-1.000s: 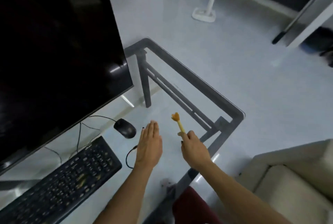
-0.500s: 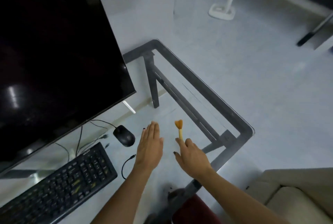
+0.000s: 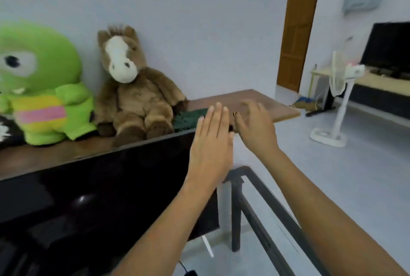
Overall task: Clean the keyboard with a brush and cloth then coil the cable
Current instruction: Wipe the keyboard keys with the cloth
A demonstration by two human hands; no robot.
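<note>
Left hand: one left hand point(image 3: 210, 140) is up in front of the monitor's top edge, flat and wide, four fingers straight and pressed together, holding nothing.
Right hand: one right hand point(image 3: 255, 127) just beside it, fingers loosely spread and a bit blurred; a small dark-gold bit shows at the thumb side, too small to name, so whether it grips anything I cannot tell.
Arms: two bare forearms rise from the bottom edge toward the hands.
Task things: the keyboard, brush and cloth are out of sight here; only one thin black cable point(image 3: 184, 268) shows, at the bottom edge under the monitor.
Monitor: one big black monitor point(image 3: 99, 198) fills the lower left, screen dark, with one glare spot.
Bench: one glass-topped bench point(image 3: 273, 204) with a dark metal frame runs off to the lower right; one upright leg visible.
Shelf: one brown wooden shelf point(image 3: 244, 100) behind the monitor, against the wall.
Toys: two plush toys fully seen, one green figure point(image 3: 42, 80) and one brown horse point(image 3: 133, 89), sitting side by side on the shelf; a black-and-white scrap of a third at the left edge.
Green mat: one dark green textured piece point(image 3: 188, 118) just right of the horse.
Room beyond: one white standing fan point(image 3: 339, 102), one wooden door point(image 3: 297, 33), one second dark screen point(image 3: 388, 47) on a low unit far right.
</note>
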